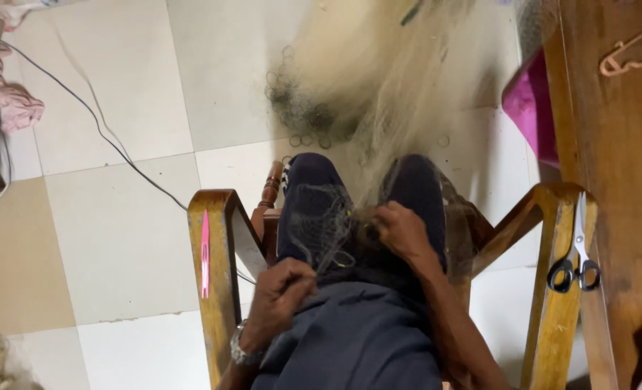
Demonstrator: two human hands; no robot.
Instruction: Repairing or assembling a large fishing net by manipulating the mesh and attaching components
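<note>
I sit in a wooden armchair with a fine pale fishing net (378, 94) draped from the floor over my knees. My left hand (281, 292) is closed on a bunched part of the net mesh (321, 224) above my left thigh. My right hand (400, 227) pinches the net between my knees, fingers curled into the mesh. Small dark rings (299, 115) are strung along the net's edge on the floor.
A pink netting needle (205, 253) lies on the left armrest (216, 289). Black-handled scissors (577, 253) lie on the right armrest (555, 303). A wooden table (617, 144) stands at right, a pink cloth (526, 101) beside it. A dark cable (104, 130) crosses the tiled floor.
</note>
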